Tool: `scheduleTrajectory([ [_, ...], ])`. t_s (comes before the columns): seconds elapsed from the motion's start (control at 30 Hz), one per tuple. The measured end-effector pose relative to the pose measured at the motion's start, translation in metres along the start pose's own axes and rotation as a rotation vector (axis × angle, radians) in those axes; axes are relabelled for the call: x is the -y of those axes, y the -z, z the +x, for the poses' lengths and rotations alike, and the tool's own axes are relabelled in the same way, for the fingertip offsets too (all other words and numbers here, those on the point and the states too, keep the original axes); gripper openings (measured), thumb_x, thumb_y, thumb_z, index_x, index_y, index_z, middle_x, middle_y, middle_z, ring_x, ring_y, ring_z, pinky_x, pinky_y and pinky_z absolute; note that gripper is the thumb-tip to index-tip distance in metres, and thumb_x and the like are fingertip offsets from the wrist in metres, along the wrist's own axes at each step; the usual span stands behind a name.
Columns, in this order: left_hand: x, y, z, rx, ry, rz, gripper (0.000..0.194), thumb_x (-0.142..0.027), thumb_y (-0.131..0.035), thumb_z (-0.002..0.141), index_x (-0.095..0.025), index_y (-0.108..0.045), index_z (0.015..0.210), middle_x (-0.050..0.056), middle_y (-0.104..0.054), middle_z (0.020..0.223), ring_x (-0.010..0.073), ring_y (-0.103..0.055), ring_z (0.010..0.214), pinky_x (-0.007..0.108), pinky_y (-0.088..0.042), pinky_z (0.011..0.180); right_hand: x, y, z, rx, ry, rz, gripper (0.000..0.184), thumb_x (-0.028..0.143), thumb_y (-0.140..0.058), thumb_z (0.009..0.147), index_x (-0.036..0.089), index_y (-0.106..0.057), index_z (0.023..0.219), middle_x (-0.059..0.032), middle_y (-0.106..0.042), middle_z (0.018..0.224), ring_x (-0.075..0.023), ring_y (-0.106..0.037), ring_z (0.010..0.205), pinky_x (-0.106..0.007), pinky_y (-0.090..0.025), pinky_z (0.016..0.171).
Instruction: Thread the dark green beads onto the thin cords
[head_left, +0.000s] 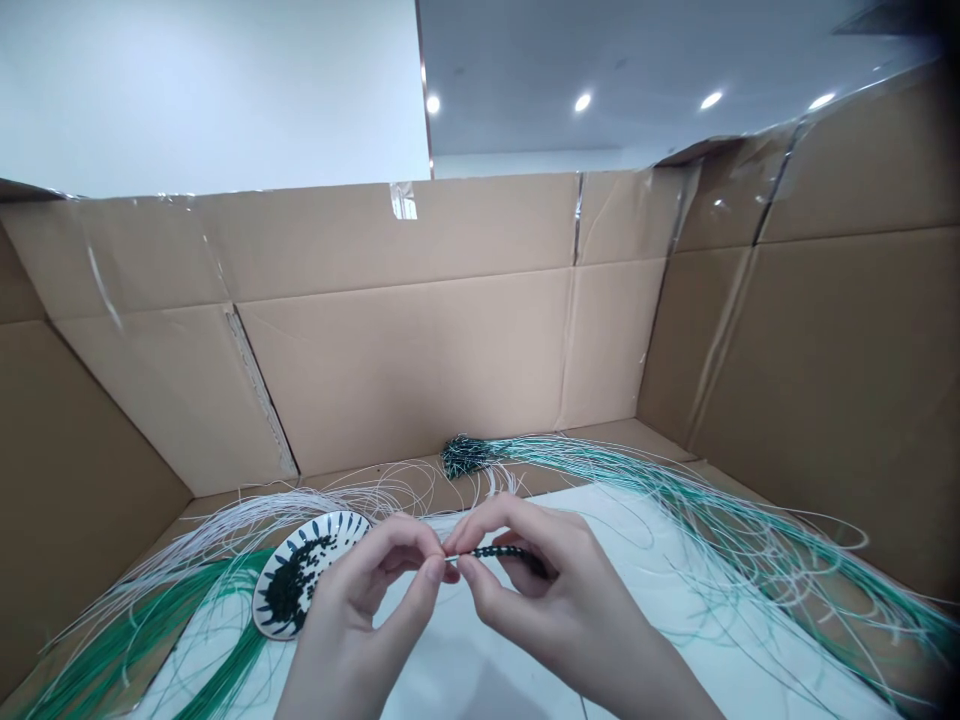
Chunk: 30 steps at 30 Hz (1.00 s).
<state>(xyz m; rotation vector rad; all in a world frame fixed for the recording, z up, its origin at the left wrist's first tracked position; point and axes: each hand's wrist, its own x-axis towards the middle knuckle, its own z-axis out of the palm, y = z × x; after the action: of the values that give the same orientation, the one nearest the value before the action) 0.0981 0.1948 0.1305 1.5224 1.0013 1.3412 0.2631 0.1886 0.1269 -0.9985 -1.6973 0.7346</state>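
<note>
My left hand [367, 600] is closed, thumb and forefinger pinched on the short pale end of a thin strand. Right beside it, my right hand [551, 580] pinches the same strand, fingertips almost touching the left ones. A row of small black beads [499, 551] runs along the strand from the right fingertips back into the palm, where the rest is hidden. Partly behind my left hand is a white plate with dark stripes round its rim [264, 600]. Loose black beads [289, 588] are spread across it.
Brown cardboard walls [420, 370] stand at the back and both sides. A white sheet [622, 620] lies beneath my hands. Green strands [157, 620] and white strands [247, 515] lie at left. A long bundle [645, 475] with a dark beaded end [463, 456] stretches right.
</note>
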Motion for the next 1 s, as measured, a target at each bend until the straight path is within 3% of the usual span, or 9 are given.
scheduleTrajectory([
  [0.3, 0.009, 0.005, 0.006, 0.005, 0.044, -0.079, 0.022, -0.037, -0.067, 0.089, -0.025, -0.066, 0.07, -0.003, -0.062, 0.075, 0.0134, -0.058, 0.072, 0.014, -0.048, 0.069, -0.002, -0.001, 0.007, 0.032, -0.097, 0.061, 0.011, 0.025, -0.065, 0.09, 0.021, -0.067, 0.08, 0.0044, -0.054, 0.067, -0.0111, -0.036, 0.056, -0.025, -0.025, 0.049],
  [0.43, 0.01, 0.007, 0.008, -0.021, 0.046, -0.047, 0.02, -0.038, -0.066, 0.089, -0.025, -0.066, 0.075, -0.002, -0.066, 0.081, 0.0155, -0.065, 0.073, 0.02, -0.052, 0.072, -0.004, -0.001, 0.011, 0.028, -0.167, 0.132, 0.01, 0.025, -0.065, 0.089, 0.02, -0.066, 0.079, 0.0075, -0.042, 0.058, -0.011, -0.03, 0.052, -0.026, -0.021, 0.048],
  [0.53, 0.009, 0.005, 0.009, -0.018, 0.089, -0.008, 0.012, -0.038, -0.069, 0.086, -0.026, -0.07, 0.083, -0.003, -0.068, 0.074, 0.016, -0.066, 0.071, 0.021, -0.051, 0.07, -0.006, -0.002, 0.012, 0.056, -0.181, 0.18, 0.011, 0.026, -0.065, 0.09, 0.02, -0.064, 0.081, 0.0079, -0.043, 0.058, -0.0105, -0.028, 0.052, -0.026, -0.021, 0.048],
  [0.67, 0.008, 0.002, 0.01, 0.036, 0.07, 0.073, 0.02, -0.04, -0.07, 0.085, -0.025, -0.071, 0.072, -0.004, -0.064, 0.064, 0.014, -0.061, 0.066, 0.018, -0.047, 0.065, -0.012, 0.0, 0.011, 0.075, -0.202, 0.231, 0.019, 0.04, -0.067, 0.093, 0.022, -0.061, 0.09, 0.0059, -0.05, 0.07, -0.0098, -0.036, 0.053, -0.024, -0.028, 0.048],
  [0.7, 0.008, 0.002, 0.01, 0.017, 0.065, 0.082, 0.021, -0.04, -0.07, 0.086, -0.025, -0.07, 0.071, -0.004, -0.064, 0.064, 0.0137, -0.06, 0.066, 0.017, -0.045, 0.065, -0.015, 0.002, 0.011, 0.086, -0.216, 0.253, 0.024, 0.046, -0.068, 0.092, 0.023, -0.06, 0.099, 0.0034, -0.056, 0.082, -0.0102, -0.045, 0.058, -0.024, -0.036, 0.051],
  [0.77, 0.009, 0.004, 0.011, -0.058, 0.053, 0.089, 0.019, -0.038, -0.068, 0.087, -0.027, -0.069, 0.072, -0.005, -0.064, 0.064, 0.0133, -0.059, 0.067, 0.017, -0.043, 0.066, -0.02, 0.008, 0.012, 0.14, -0.257, 0.328, 0.042, 0.059, -0.064, 0.092, 0.026, -0.053, 0.117, -0.0035, -0.059, 0.112, -0.0149, -0.063, 0.082, -0.03, -0.052, 0.074],
  [0.83, 0.011, 0.007, 0.013, -0.143, 0.038, 0.089, 0.018, -0.036, -0.067, 0.088, -0.028, -0.068, 0.072, -0.006, -0.065, 0.063, 0.013, -0.057, 0.068, 0.015, -0.042, 0.066, -0.025, 0.014, 0.013, 0.231, -0.319, 0.443, 0.055, 0.07, -0.053, 0.093, 0.024, -0.047, 0.123, -0.0093, -0.06, 0.123, -0.0211, -0.065, 0.108, -0.039, -0.049, 0.1],
  [0.9, 0.012, 0.012, 0.014, -0.219, 0.034, 0.081, 0.016, -0.037, -0.068, 0.088, -0.029, -0.068, 0.074, -0.007, -0.066, 0.063, 0.0127, -0.056, 0.069, 0.014, -0.041, 0.066, -0.028, 0.018, 0.014, 0.337, -0.374, 0.561, 0.058, 0.072, -0.047, 0.095, 0.021, -0.045, 0.121, -0.0107, -0.066, 0.112, -0.0234, -0.065, 0.113, -0.044, -0.043, 0.108],
  [1.0, 0.013, 0.019, 0.016, -0.289, 0.022, 0.083, 0.014, -0.039, -0.071, 0.086, -0.03, -0.069, 0.076, -0.007, -0.066, 0.066, 0.0127, -0.057, 0.071, 0.012, -0.042, 0.066, -0.028, 0.016, 0.015, 0.437, -0.399, 0.683, 0.053, 0.06, -0.061, 0.094, 0.021, -0.041, 0.123, -0.0001, -0.067, 0.085, -0.02, -0.071, 0.093, -0.044, -0.045, 0.104],
])
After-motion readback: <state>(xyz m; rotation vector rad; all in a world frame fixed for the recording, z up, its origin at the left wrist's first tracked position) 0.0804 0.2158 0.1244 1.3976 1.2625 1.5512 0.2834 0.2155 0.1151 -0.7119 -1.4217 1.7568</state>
